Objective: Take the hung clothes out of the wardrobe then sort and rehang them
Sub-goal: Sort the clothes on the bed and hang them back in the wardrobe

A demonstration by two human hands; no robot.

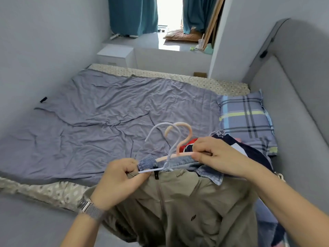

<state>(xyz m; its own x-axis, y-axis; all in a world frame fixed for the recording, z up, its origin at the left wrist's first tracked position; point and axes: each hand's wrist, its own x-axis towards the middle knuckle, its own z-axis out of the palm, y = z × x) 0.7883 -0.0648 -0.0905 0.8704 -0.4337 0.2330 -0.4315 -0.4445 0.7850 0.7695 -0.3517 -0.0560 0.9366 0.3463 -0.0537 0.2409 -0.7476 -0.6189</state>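
Note:
I hold a bundle of hung clothes over the bed's near edge. A khaki garment point(188, 202) hangs in front, with a denim piece point(179, 161) behind it and dark navy and red clothes point(249, 150) at the right. My left hand point(121, 180) pinches the end of the white hanger point(161, 134) together with the denim corner. My right hand point(217, 155) grips the bar of the pink hanger point(185, 138). Both hooks stand up between my hands.
The bed point(99, 111) with a wrinkled blue-grey sheet spreads ahead. A plaid pillow point(245, 118) lies at the right by the grey padded headboard point(292, 97). A white bedside cabinet point(115, 54), teal curtains point(133, 15) and a raised window ledge are beyond.

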